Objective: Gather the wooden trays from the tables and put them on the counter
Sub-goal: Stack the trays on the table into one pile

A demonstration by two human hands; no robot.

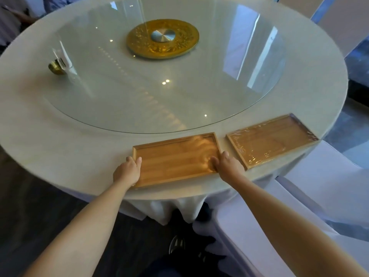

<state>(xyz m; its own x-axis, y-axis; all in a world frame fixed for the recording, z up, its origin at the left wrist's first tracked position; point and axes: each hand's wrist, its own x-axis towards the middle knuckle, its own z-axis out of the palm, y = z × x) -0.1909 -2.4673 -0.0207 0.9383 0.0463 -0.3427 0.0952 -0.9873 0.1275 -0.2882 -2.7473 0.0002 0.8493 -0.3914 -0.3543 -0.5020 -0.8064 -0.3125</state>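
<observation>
A bare wooden tray (175, 158) lies flat at the near edge of the round table (60, 136). My left hand (127, 170) grips its left short side, thumb over the rim. My right hand (227, 166) grips its right short side, fingers inside the tray. A second wooden tray (271, 139), wrapped in clear plastic film, lies just to the right, apart from the first, its far corner near the table's edge.
A large glass turntable (159, 76) covers the table's middle, with a gold centre disc (162, 38). A small brass stand holding a clear card (58, 64) sits at the left. White-covered chairs (299, 206) stand close at the right. A person's sleeve (12, 27) shows far left.
</observation>
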